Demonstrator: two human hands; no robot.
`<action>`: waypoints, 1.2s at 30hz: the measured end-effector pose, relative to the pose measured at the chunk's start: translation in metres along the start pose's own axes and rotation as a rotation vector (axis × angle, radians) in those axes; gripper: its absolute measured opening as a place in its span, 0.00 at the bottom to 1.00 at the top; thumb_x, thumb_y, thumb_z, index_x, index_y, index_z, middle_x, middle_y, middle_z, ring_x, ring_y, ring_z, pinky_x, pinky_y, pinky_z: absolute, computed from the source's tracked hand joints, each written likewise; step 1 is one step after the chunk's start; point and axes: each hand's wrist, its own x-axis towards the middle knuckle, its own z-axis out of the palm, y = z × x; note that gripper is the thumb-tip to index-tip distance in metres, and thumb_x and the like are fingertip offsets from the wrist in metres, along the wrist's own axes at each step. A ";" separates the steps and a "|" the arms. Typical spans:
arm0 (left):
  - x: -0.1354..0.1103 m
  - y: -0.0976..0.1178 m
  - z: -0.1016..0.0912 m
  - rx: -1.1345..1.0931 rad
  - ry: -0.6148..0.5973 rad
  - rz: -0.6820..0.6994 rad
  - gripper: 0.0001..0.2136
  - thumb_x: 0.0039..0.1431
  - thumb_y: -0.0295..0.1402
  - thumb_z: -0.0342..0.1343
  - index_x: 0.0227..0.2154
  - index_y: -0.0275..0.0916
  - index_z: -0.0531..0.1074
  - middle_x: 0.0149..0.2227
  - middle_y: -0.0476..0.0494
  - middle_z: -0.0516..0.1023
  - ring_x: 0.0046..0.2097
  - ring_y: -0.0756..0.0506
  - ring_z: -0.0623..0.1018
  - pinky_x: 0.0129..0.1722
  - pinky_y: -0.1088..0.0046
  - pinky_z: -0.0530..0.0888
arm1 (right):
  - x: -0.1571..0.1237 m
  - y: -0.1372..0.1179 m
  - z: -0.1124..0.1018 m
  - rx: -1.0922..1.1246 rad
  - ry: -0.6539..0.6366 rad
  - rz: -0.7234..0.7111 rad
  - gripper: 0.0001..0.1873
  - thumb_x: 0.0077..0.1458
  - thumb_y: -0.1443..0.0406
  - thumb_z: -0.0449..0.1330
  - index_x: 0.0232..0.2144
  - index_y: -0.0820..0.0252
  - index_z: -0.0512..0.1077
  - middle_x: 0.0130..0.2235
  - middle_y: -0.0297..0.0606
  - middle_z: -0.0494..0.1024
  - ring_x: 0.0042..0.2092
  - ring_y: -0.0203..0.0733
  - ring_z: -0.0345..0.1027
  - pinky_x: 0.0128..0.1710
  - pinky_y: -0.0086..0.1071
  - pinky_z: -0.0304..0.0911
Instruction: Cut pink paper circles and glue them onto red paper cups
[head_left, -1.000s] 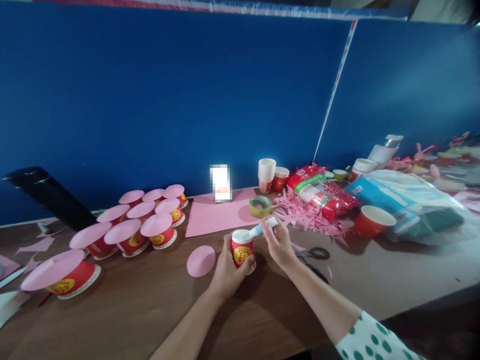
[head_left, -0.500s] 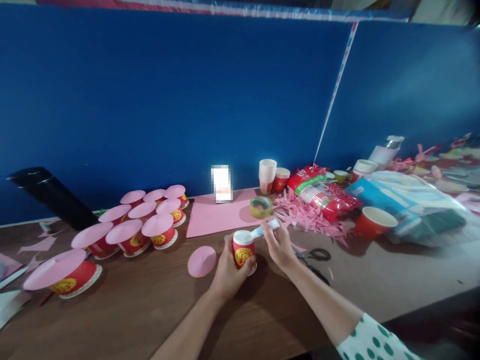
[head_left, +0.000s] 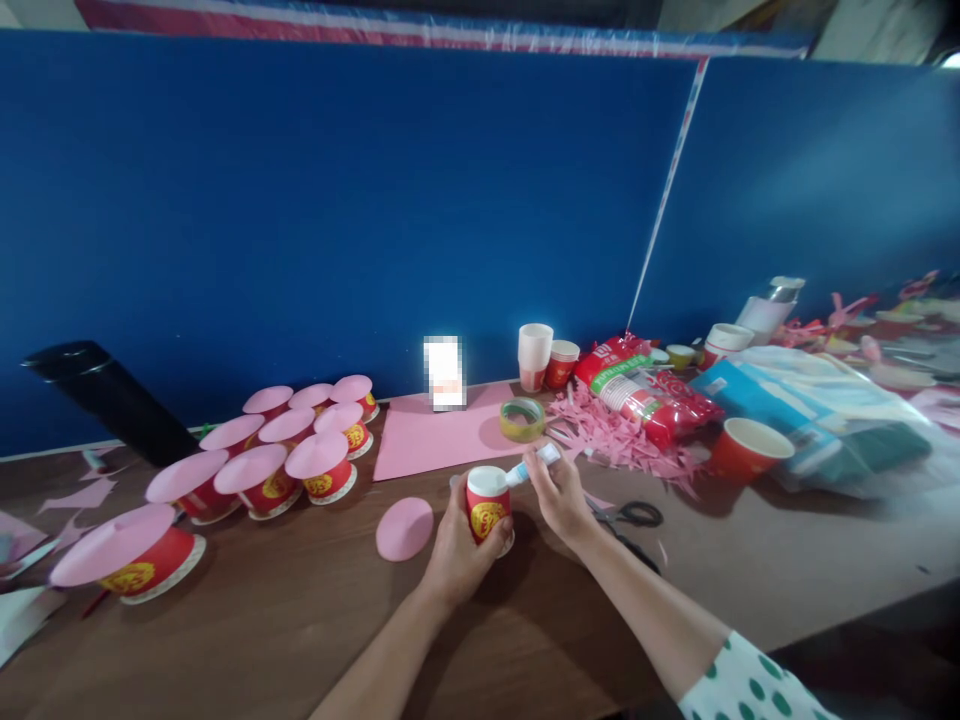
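Fingers of the left hand (head_left: 459, 550) clamp one red cup (head_left: 487, 492); the right hand's (head_left: 559, 495) pinch one tube (head_left: 520, 472); we count ten pink-topped cups (head_left: 251, 468).

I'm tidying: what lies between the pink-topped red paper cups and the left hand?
A round pink paper piece, on the brown table; the head view shows it.

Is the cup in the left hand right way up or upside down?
Upside down: the red cup in the left hand shows its white base on top and its rim below.
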 end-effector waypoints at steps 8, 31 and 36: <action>0.000 0.000 -0.001 0.005 -0.001 0.011 0.26 0.49 0.37 0.56 0.51 0.37 0.57 0.43 0.41 0.72 0.42 0.44 0.73 0.42 0.65 0.68 | 0.001 -0.001 -0.001 0.010 -0.004 -0.006 0.11 0.57 0.61 0.48 0.24 0.58 0.58 0.22 0.28 0.58 0.25 0.34 0.52 0.27 0.28 0.51; -0.001 -0.010 -0.005 -0.124 -0.103 0.055 0.25 0.58 0.38 0.47 0.57 0.36 0.50 0.53 0.37 0.63 0.55 0.42 0.63 0.56 0.62 0.57 | 0.000 0.007 0.000 0.364 0.019 0.228 0.12 0.54 0.56 0.54 0.29 0.60 0.64 0.20 0.28 0.61 0.20 0.31 0.52 0.19 0.25 0.51; 0.000 -0.006 -0.002 -0.104 -0.096 0.026 0.30 0.56 0.40 0.50 0.58 0.36 0.47 0.49 0.38 0.67 0.49 0.42 0.69 0.50 0.63 0.64 | -0.006 -0.005 -0.001 0.167 0.016 0.077 0.08 0.55 0.62 0.53 0.31 0.60 0.67 0.26 0.33 0.68 0.28 0.35 0.61 0.29 0.28 0.58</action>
